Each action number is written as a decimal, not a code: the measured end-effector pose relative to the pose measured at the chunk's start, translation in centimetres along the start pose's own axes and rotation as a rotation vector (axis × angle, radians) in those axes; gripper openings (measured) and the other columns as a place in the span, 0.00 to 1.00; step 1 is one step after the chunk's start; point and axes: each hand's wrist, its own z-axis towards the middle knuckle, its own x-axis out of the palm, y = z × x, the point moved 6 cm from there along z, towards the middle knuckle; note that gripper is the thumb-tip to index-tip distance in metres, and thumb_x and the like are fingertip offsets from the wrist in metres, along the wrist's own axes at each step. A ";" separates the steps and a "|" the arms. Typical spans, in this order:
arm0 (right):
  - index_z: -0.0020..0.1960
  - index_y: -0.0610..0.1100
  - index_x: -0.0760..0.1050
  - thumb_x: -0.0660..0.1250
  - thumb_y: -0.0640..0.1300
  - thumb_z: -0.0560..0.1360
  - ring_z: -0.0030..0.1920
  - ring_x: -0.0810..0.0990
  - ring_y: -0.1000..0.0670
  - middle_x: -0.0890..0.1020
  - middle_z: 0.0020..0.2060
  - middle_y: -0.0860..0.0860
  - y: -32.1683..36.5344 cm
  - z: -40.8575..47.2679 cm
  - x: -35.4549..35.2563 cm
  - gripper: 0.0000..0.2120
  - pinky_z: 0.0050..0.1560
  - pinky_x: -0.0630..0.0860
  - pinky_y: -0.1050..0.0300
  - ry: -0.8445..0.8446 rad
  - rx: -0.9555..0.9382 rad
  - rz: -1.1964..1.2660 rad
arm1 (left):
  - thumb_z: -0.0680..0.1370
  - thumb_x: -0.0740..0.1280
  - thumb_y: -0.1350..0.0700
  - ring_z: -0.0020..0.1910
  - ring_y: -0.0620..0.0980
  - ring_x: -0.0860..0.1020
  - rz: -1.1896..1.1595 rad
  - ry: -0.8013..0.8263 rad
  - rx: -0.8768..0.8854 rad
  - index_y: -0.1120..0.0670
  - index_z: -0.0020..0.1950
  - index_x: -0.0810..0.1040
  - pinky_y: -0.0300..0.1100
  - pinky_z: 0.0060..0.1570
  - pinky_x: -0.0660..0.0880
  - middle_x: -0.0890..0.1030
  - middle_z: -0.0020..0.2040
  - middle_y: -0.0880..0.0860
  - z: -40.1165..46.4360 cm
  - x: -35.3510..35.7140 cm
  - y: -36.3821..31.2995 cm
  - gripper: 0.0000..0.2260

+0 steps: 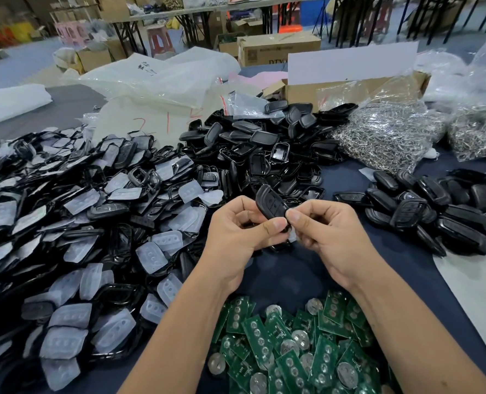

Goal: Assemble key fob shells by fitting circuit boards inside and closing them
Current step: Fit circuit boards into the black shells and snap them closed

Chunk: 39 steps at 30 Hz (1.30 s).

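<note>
Above circuit boards (293, 351), both hands' fingers (276, 224) pinching key fob (271, 203)

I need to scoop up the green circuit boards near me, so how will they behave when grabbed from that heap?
The circuit boards look thin, flat and rigid, so each is probably light and stiff. They lie loosely overlapped at angles, so a push would likely make them slide over one another. Round silvery coin cells sit on some, which may shift their balance.
</note>
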 end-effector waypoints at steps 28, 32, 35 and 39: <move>0.57 0.34 0.74 0.68 0.38 0.83 0.40 0.80 0.47 0.79 0.41 0.40 2.5 -1.0 -8.7 0.07 0.37 0.79 0.61 -0.846 -0.186 0.486 | 0.78 0.73 0.55 0.29 0.46 0.80 0.475 0.077 0.177 0.50 0.42 0.86 0.50 0.38 0.83 0.83 0.30 0.48 8.2 16.6 1.2 0.06; 0.70 0.27 0.68 0.68 0.35 0.83 0.38 0.83 0.48 0.85 0.40 0.43 2.4 -0.4 -7.6 0.20 0.37 0.81 0.60 -0.736 -0.148 0.465 | 0.78 0.72 0.55 0.39 0.52 0.85 0.544 0.092 0.163 0.50 0.43 0.86 0.57 0.48 0.84 0.86 0.37 0.49 8.0 13.7 0.2 0.05; 0.71 0.34 0.68 0.67 0.36 0.83 0.30 0.80 0.52 0.85 0.36 0.45 1.9 -0.3 -7.1 0.19 0.31 0.77 0.61 -0.702 -0.049 0.351 | 0.77 0.73 0.56 0.41 0.47 0.85 0.738 0.082 0.223 0.50 0.43 0.86 0.52 0.51 0.83 0.86 0.39 0.46 7.7 10.3 -1.3 0.04; 0.48 0.42 0.81 0.70 0.41 0.82 0.28 0.78 0.50 0.83 0.31 0.48 2.0 0.4 -5.3 0.05 0.26 0.72 0.59 -0.329 0.034 -0.224 | 0.76 0.75 0.55 0.39 0.43 0.83 0.996 0.090 0.220 0.47 0.41 0.86 0.44 0.49 0.82 0.85 0.37 0.45 7.1 5.6 -3.5 0.04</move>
